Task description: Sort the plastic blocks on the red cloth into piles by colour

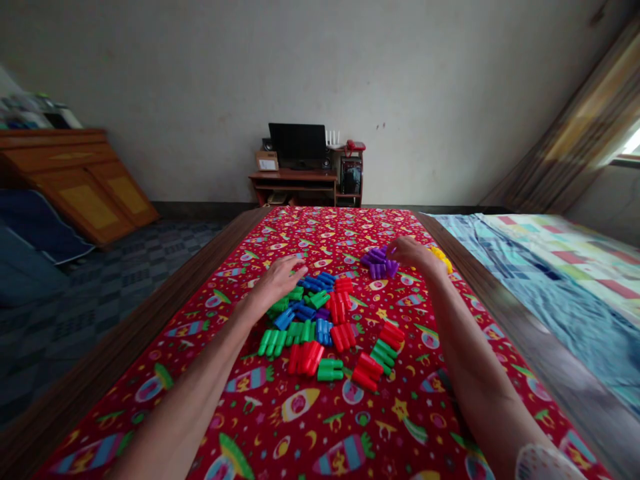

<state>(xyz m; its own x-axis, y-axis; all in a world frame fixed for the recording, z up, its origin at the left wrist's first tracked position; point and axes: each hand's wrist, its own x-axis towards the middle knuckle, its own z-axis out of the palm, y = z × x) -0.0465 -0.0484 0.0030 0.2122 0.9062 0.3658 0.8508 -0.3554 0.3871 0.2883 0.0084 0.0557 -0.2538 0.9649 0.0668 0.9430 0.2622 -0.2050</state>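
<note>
A heap of plastic blocks lies on the red patterned cloth: blue blocks, green blocks, red blocks. My left hand lies palm down over the heap's left edge, fingers stretched toward the blue blocks. My right hand reaches further out, fingers curled at a small pile of purple blocks. A few yellow blocks lie just right of that hand. Whether the right hand grips a purple block is hidden.
The cloth covers a wooden table with bare edges either side. A bed with a striped sheet stands to the right. A desk with a monitor is at the far wall, a wooden cabinet at left.
</note>
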